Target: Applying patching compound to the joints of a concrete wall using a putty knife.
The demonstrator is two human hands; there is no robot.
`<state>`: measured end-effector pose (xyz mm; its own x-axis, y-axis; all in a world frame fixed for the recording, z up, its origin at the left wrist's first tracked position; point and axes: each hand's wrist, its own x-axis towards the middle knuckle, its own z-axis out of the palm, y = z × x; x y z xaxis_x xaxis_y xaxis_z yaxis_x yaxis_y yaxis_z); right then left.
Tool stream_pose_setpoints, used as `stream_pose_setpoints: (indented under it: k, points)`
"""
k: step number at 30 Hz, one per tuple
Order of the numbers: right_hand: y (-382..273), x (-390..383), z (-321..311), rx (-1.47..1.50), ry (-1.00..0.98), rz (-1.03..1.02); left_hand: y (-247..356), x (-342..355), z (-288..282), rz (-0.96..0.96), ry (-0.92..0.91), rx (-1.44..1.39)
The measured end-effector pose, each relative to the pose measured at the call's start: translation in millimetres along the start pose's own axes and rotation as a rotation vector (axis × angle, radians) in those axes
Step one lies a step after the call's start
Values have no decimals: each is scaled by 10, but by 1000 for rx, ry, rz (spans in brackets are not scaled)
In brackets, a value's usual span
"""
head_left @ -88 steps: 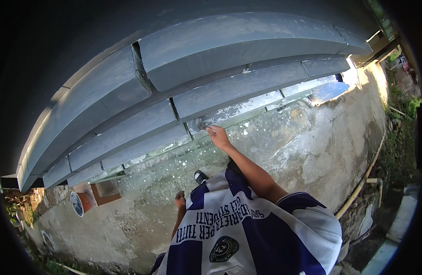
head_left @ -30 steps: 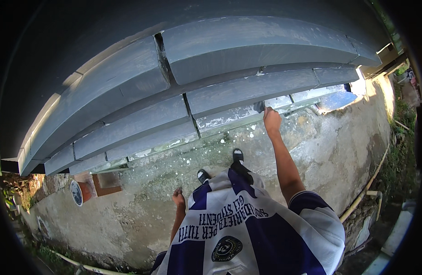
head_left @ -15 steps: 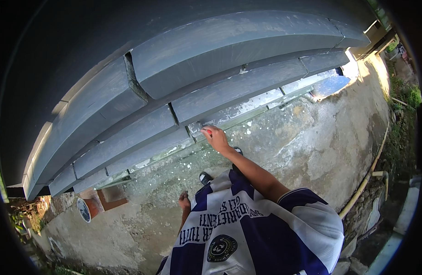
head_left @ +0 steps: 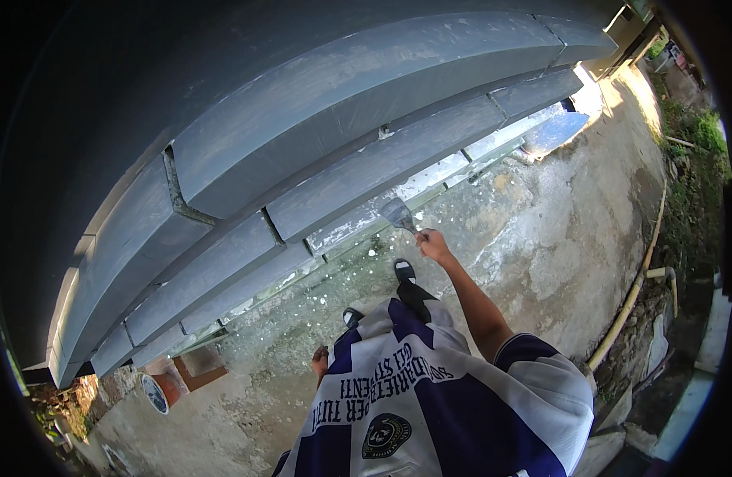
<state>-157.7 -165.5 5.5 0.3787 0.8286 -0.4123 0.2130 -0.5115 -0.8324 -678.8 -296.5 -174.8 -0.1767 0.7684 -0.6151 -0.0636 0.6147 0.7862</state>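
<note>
My right hand [head_left: 434, 245] is closed around the handle of a putty knife [head_left: 398, 213]. Its broad grey blade points up and left, over the whitish, patchy lowest course [head_left: 414, 184] of the stepped ledge; whether it touches the surface I cannot tell. Close to my waist on the left, my left hand [head_left: 320, 361] hangs low with its fingers curled in, partly covered by my shirt; whatever is in it cannot be made out. Above the knife run the grey upper courses [head_left: 366, 103] of the ledge, with dark gaps between the blocks.
An orange-red bucket [head_left: 155, 393] with a whitish rim stands at the lower left beside a reddish-brown flat piece [head_left: 201, 367]. A blue sheet [head_left: 558, 131] lies by the ledge's far right end. White specks dot the concrete floor [head_left: 541, 246]. A yellowish pipe [head_left: 642, 278] runs along the right edge.
My right hand has moved right and slightly down, away from the gap in the lowest course, and the knife's blade now shows fully. The view has shifted slightly; my left hand stays low.
</note>
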Motion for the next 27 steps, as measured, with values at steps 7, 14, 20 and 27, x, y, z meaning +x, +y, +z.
stream_pose_setpoints:
  k: [7, 14, 20, 27]
  points:
    - [-363, -2, -123, -143, 557, -333, 313, 166, 97, 129, -29, 123]
    - [57, 404, -326, -510, 297, 205, 711, 109, 313, 221, -29, 293]
    - [213, 362, -520, -509, 294, 133, 717, -71, 472, 145, -4, 329]
    - [185, 250, -815, -329, 655, -270, 100, 177, 368, 218, -69, 226]
